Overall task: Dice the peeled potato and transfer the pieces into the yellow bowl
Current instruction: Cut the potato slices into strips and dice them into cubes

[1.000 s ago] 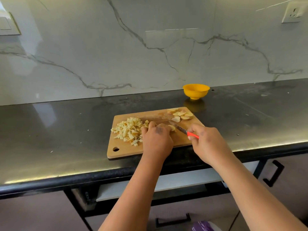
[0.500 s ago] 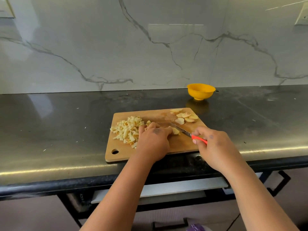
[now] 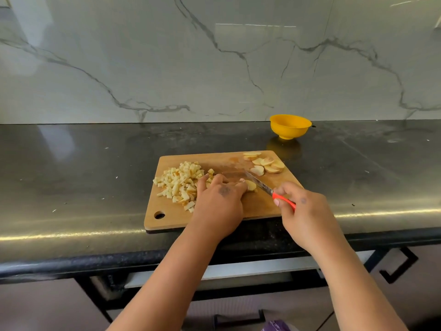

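While the left hand (image 3: 220,199) curls its fingers (image 3: 239,183) over a potato piece (image 3: 251,185) to pin it on the cutting board (image 3: 214,218), the right hand (image 3: 303,209) grips the knife (image 3: 267,188) by its red handle, blade laid against that piece, likely to cut it. Diced pieces (image 3: 182,183) are heaped on the board's left, seemingly clear of the blade; slices (image 3: 265,163) wait at its far right. The yellow bowl (image 3: 290,126) stands on the worktop (image 3: 83,163) beyond the board; its inside is hidden.
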The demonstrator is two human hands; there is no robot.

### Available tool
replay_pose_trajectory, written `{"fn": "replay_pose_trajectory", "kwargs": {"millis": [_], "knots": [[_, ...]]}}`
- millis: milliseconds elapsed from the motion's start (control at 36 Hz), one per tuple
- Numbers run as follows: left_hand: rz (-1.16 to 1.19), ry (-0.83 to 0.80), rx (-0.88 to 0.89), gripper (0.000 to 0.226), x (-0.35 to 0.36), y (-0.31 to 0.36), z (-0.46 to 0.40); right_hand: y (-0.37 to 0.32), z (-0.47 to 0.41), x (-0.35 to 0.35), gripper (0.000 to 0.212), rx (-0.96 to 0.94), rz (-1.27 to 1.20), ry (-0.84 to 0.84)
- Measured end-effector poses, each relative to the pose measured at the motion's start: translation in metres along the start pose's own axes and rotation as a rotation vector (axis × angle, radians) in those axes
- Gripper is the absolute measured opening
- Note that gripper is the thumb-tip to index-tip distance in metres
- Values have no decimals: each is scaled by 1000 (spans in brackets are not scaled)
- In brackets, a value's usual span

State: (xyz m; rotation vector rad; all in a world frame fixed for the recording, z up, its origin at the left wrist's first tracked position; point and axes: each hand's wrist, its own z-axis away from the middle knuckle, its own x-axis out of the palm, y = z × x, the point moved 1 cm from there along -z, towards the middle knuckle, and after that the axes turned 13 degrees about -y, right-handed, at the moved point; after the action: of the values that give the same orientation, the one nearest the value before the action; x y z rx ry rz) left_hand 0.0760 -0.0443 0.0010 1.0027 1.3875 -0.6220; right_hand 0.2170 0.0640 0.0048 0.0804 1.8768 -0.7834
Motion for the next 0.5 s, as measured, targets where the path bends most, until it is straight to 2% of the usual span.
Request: {"fn": "replay_pose_trajectory", "kwargs": {"millis": [194,500], "knots": [[16,-19,2,48,-2,1,-1,5,1,-4,7,-22,-50,-31],[6,-24,-8,48,-2,2,0,-10,-13,-5,12,1,50,-111]]}}
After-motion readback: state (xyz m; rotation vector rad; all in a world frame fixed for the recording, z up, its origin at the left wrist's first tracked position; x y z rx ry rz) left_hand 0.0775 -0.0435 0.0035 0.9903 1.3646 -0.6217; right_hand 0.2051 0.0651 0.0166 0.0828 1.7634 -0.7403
